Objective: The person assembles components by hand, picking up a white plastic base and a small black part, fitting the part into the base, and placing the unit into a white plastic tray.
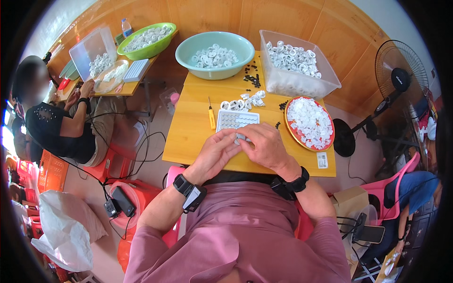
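Note:
My left hand (218, 150) and my right hand (268, 147) meet above the near part of a wooden table (188, 134). Pinched between their fingertips is a small white plastic part (238, 139), mostly covered by the fingers. Just beyond lies a white tray (237, 113) with rows of small round recesses; my fingers overlap its near edge. A yellow-handled screwdriver (212, 117) rests left of the tray. White ring-shaped parts (234, 105) are clustered behind it. On the right, a red plate (333, 134) carries a heap of small translucent white pieces (309, 120).
A teal basin (214, 74) and a clear bin (302, 86) of white parts stand at the back. Small black pieces (253, 80) lie between them. A black fan (400, 79) stands right. At left, a co-worker (56, 118) sits by another table; cables (141, 141) hang between us.

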`<state>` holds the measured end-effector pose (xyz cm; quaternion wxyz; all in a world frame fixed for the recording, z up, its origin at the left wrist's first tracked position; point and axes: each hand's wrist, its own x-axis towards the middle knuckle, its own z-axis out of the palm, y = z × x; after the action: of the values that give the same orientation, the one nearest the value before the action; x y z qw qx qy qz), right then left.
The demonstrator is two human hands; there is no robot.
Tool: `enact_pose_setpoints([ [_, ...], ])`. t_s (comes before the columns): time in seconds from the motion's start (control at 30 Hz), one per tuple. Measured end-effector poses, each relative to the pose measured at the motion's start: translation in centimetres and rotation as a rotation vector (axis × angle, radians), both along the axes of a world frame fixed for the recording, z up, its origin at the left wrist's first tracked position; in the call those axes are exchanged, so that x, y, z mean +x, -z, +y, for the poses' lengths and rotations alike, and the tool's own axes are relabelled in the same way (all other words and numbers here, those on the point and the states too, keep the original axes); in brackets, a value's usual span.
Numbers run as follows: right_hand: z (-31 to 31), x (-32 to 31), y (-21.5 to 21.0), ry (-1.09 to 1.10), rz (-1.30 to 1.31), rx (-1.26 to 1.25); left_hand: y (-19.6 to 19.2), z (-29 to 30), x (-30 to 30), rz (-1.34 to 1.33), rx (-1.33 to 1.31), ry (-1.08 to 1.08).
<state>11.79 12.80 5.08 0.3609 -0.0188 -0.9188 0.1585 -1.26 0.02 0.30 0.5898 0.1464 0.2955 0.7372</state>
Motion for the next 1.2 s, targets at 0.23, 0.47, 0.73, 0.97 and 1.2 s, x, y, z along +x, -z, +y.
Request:
enact_pose_setpoints([
  [0.23, -0.1, 0.0, -0.4, 0.010, 0.024, 0.023, -0.1, 0.1, 0.1, -0.019, -0.021, 0.020],
  [0.47, -0.3, 0.0, -0.2, 0.002, 0.006, 0.035, 0.3, 0.0, 0.5, -0.042, -0.023, -0.043],
  [0.73, -0.1, -0.4, 1.1, -0.015, 0.084, 0.068, 0.4, 0.0, 0.6, -0.019, -0.025, -0.078],
  [0.97, -0.4, -0.4, 0.7, -0.038, 0.125, 0.069, 0.5, 0.1, 0.8, 0.042, -0.030, -0.147],
  [1.2, -0.5, -0.7, 0.9, -0.046, 0.146, 0.062, -0.1, 0.1, 1.4, 0.035, -0.014, -0.199],
])
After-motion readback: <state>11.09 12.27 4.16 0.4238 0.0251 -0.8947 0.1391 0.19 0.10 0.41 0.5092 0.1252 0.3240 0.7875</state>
